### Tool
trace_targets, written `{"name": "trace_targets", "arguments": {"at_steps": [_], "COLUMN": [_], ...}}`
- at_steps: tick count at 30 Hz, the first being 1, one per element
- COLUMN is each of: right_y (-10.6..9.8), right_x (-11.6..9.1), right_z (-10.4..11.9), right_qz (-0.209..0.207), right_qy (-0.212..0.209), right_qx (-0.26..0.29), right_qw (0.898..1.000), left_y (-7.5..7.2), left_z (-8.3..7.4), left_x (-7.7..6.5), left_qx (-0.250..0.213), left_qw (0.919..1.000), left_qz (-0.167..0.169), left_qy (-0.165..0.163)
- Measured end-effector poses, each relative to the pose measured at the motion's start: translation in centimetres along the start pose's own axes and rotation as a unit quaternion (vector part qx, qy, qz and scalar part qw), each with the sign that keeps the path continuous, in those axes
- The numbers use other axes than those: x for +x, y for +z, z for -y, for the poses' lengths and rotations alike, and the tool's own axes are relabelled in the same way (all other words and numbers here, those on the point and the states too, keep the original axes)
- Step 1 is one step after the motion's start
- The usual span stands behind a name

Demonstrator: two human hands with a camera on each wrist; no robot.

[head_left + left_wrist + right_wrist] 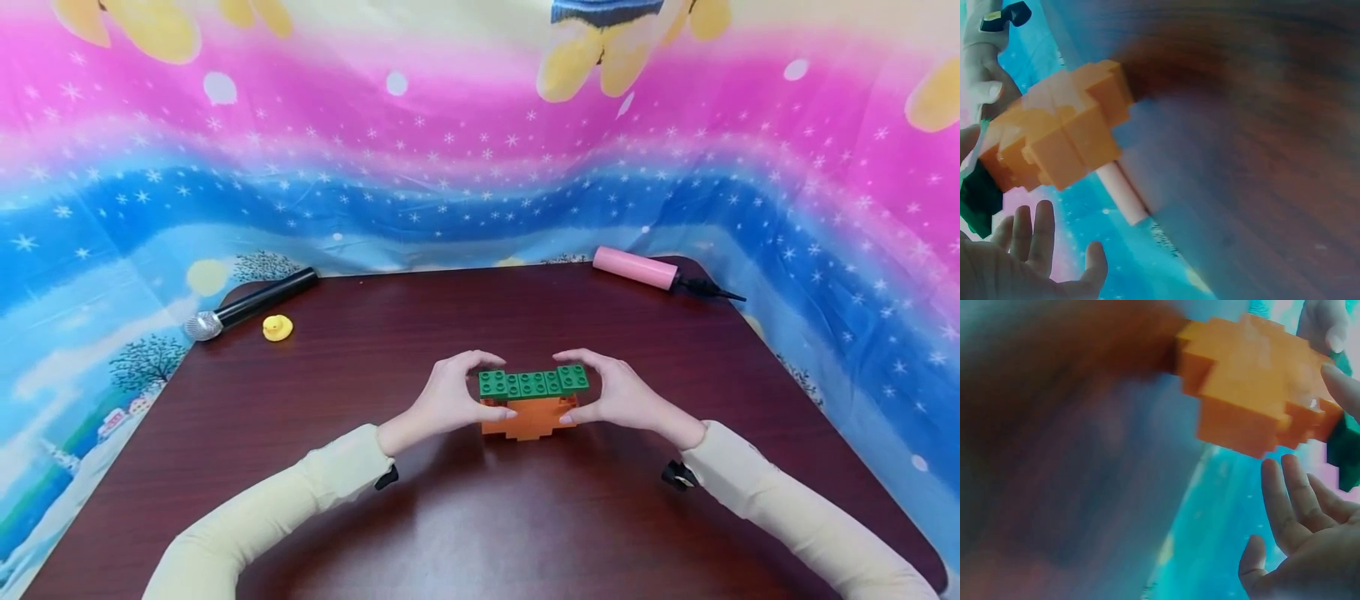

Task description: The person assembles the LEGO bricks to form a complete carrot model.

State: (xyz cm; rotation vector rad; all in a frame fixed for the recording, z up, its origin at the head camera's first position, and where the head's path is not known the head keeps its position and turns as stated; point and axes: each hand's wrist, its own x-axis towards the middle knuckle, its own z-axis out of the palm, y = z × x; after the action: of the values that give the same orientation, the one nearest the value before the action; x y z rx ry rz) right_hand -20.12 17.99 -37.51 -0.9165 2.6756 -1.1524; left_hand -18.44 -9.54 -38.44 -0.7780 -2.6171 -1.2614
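In the head view, a toy-brick build (531, 417) stands between both hands over the middle of the table. Its stepped orange body narrows toward the bottom, and a row of studded green bricks (534, 384) caps it. My left hand (448, 392) holds the left end, thumb across the orange front and forefinger arched behind the green top. On the other end, my right hand (624, 390) grips in mirrored fashion. Both wrist views show the orange bricks (1063, 134) from below, with the other fingers (1300, 494) spread beside them. The far side is hidden.
A black microphone (262, 302) with a silver head lies at the table's back left, a yellow rubber duck (277, 328) beside it. At the back right lies a pink hand pump (636, 268) with a black nozzle. Patterned cloth (450, 167) hangs around the dark wooden table (390, 312).
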Motion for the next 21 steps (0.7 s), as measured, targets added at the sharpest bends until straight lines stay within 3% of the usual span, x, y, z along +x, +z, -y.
{"name": "trace_targets", "arguments": {"at_steps": [5,9,21], "right_y": [0.5,0.9,0.8], "right_x": [-0.6,-0.5,0.0], "right_z": [-1.3,-1.8,-2.5], "right_qz": [0.010,0.006,0.014], "right_qy": [0.008,0.002,-0.006], "right_qx": [0.002,0.007,-0.002], "right_qw": [1.000,1.000,1.000], "left_y": [0.1,0.1,-0.1], "left_z": [1.1,1.8,2.9], "left_x": [-0.8,-1.2,-1.6], "left_qx": [0.021,0.044,-0.016], "left_qw": [0.9990,0.9982,0.9988], "left_qz": [0.030,0.037,0.039], "left_qy": [-0.027,-0.016,-0.024]}}
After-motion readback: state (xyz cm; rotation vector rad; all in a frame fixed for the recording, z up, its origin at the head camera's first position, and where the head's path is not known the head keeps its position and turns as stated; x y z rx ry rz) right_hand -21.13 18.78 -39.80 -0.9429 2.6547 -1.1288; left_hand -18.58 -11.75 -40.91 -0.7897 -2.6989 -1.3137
